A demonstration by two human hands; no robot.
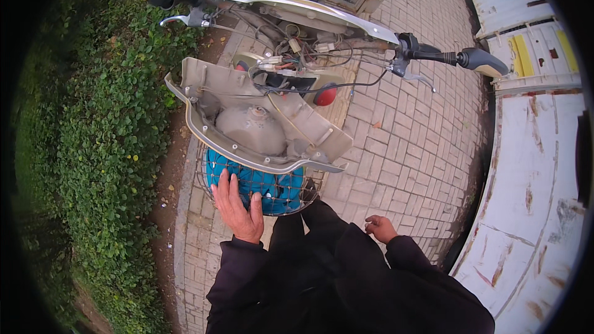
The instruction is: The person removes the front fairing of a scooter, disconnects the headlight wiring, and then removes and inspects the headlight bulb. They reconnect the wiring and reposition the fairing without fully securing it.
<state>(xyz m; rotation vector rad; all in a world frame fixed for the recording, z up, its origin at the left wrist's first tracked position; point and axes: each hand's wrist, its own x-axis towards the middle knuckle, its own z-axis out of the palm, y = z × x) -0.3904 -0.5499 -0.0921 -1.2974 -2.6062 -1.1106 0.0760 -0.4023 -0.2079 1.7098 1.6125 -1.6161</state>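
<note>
Blue fabric [272,182] bundled inside the wire basket [281,214], right under the fingers of the left hand [238,210], spread wide over the mesh and gripping nothing! Just beyond those fingertips, a beige plastic cover [250,130], inner side up, lying across the basket's far part. Farther ahead of the left hand, a tangle of wires and connectors [294,46] below the handlebar [309,7]. And out right, well apart from the basket, the right hand [380,229], half curled; cannot tell whether holding anything.
</note>
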